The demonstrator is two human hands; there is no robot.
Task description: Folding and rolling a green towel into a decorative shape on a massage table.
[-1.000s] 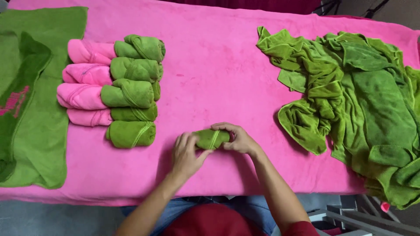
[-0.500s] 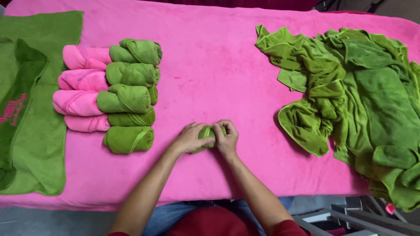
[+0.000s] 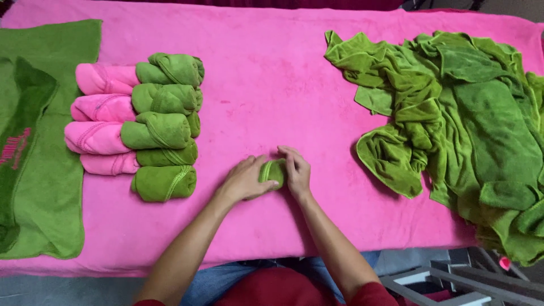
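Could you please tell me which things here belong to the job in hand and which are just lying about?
In hand: left hand, right hand, green towel roll, finished rolls, loose towel heap.
Lying about: large green towel, metal frame.

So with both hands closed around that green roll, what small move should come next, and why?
Probably slide the roll left to the open spot just below the lowest green roll. The left hand and right hand already clasp it as a tight bundle, and five finished green rolls sit there in a column.
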